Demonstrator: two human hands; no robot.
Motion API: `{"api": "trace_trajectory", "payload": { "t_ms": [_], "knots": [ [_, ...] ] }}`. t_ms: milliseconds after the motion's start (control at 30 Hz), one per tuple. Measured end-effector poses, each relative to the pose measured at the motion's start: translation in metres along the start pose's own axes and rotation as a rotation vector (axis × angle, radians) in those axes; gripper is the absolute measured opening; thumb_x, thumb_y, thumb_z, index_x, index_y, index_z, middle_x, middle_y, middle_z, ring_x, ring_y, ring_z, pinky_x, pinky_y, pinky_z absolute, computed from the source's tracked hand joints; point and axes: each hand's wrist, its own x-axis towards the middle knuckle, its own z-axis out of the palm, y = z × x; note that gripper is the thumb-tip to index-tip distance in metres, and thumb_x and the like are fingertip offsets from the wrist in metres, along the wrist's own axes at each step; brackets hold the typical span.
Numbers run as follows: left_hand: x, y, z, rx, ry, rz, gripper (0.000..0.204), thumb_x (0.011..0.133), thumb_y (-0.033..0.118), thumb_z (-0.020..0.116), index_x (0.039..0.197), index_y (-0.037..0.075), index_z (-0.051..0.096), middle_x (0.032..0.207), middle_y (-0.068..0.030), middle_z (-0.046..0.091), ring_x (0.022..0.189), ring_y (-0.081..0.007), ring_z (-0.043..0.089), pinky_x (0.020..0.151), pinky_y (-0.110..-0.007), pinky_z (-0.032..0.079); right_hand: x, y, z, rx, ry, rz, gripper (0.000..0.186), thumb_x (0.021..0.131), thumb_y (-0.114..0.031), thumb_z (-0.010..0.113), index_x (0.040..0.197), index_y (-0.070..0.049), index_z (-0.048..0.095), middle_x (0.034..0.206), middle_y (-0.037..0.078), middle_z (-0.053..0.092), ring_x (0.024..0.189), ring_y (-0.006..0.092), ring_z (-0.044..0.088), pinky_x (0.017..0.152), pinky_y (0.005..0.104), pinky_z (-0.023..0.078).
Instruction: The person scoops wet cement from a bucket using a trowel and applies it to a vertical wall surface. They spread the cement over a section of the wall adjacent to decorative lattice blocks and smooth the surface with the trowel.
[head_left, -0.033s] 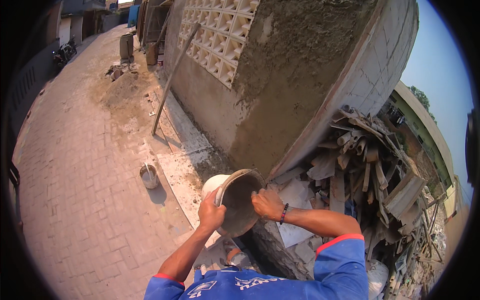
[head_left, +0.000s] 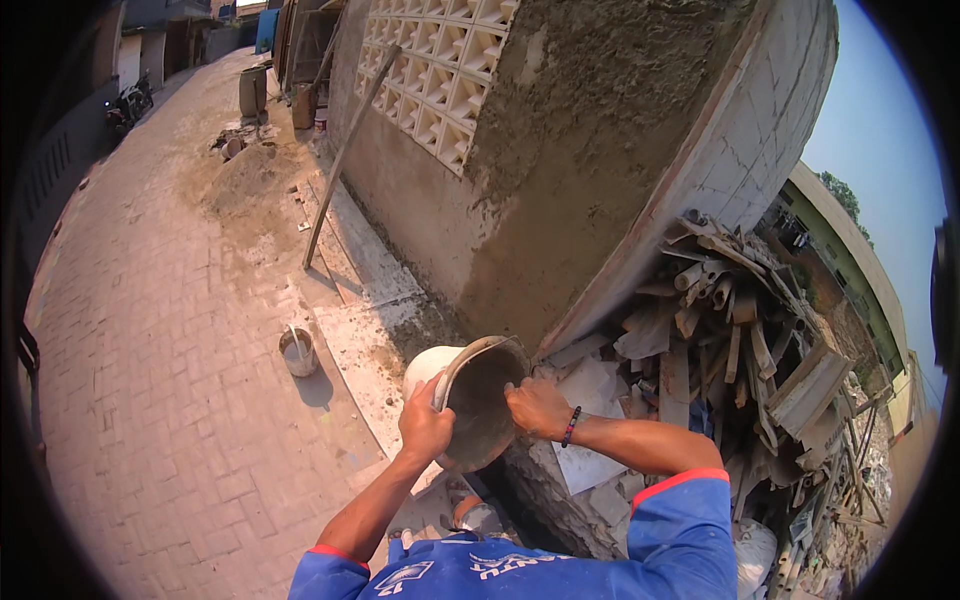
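A white bucket (head_left: 435,362), its inside dark and crusted with grey, is tilted so that its opening faces up and right. My left hand (head_left: 426,422) grips its left rim, fingers on the outside. My right hand (head_left: 532,405), a beaded bracelet at the wrist, is closed on the right side of the rim. Beyond the bucket rises a wall (head_left: 530,250) with damp grey plaster beside white vent blocks (head_left: 440,70). A smaller bucket (head_left: 305,365) with a light stick in grey liquid stands on the paving to the left.
Brick paving (head_left: 160,360) runs up the left, past a concrete ledge (head_left: 355,355), a leaning plank (head_left: 335,190), a sand mound (head_left: 250,180), a drum (head_left: 252,92) and motorbikes (head_left: 128,108). At right, a heap of boards (head_left: 800,400) and rubble (head_left: 590,520) border a dark gap.
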Motion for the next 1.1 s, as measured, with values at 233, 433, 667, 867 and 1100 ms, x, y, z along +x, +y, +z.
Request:
{"api": "trace_trajectory", "payload": {
  "t_ms": [233, 433, 667, 867, 1100],
  "knots": [
    [0.018, -0.016, 0.039, 0.096, -0.013, 0.063, 0.064, 0.069, 0.005, 0.061, 0.132, 0.017, 0.06, 0.117, -0.0263, 0.06, 0.085, -0.0407, 0.066, 0.08, -0.046, 0.053, -0.017, 0.025, 0.088, 0.666, -0.171, 0.029, 0.04, 0.08, -0.022, 0.061, 0.115, -0.003, 0.06, 0.096, 0.026, 0.068, 0.093, 0.0458, 0.065, 0.079, 0.0502, 0.052],
    [0.042, -0.041, 0.05, -0.056, 0.012, -0.03, 0.064, 0.07, 0.0, 0.057, 0.134, 0.01, 0.058, 0.104, -0.0233, 0.068, 0.079, -0.0346, 0.069, 0.077, -0.041, 0.054, -0.017, 0.024, 0.135, 0.951, 0.062, 0.089, 0.039, 0.084, -0.024, 0.063, 0.116, -0.002, 0.058, 0.094, 0.027, 0.067, 0.093, 0.0456, 0.064, 0.08, 0.0485, 0.05],
    [0.116, -0.047, 0.074, -0.434, -0.009, -0.088, 0.064, 0.07, -0.003, 0.055, 0.134, 0.002, 0.056, 0.086, -0.0116, 0.068, 0.071, -0.0149, 0.061, 0.067, -0.031, 0.05, 0.007, 0.095, 0.086, 0.713, 0.152, 0.259, 0.037, 0.084, -0.026, 0.065, 0.113, -0.004, 0.057, 0.084, 0.024, 0.067, 0.084, 0.0456, 0.064, 0.073, 0.05, 0.051],
    [0.122, 0.004, 0.053, -0.536, 0.013, -0.157, 0.063, 0.067, -0.007, 0.052, 0.13, -0.002, 0.058, 0.093, -0.0069, 0.067, 0.075, -0.0129, 0.06, 0.07, -0.026, 0.049, 0.003, 0.11, 0.056, 0.604, 0.155, 0.281, 0.038, 0.083, -0.026, 0.066, 0.114, -0.006, 0.057, 0.086, 0.023, 0.067, 0.085, 0.0446, 0.064, 0.073, 0.0504, 0.051],
    [0.131, -0.003, 0.05, -0.587, 0.08, -0.147, 0.061, 0.066, -0.008, 0.051, 0.127, -0.004, 0.059, 0.09, -0.0053, 0.065, 0.073, -0.0118, 0.057, 0.069, -0.025, 0.048, 0.025, 0.129, 0.026, 0.496, 0.117, 0.223, 0.039, 0.084, -0.027, 0.063, 0.118, -0.01, 0.057, 0.084, 0.023, 0.067, 0.081, 0.0452, 0.064, 0.071, 0.053, 0.05]
  ]
}}
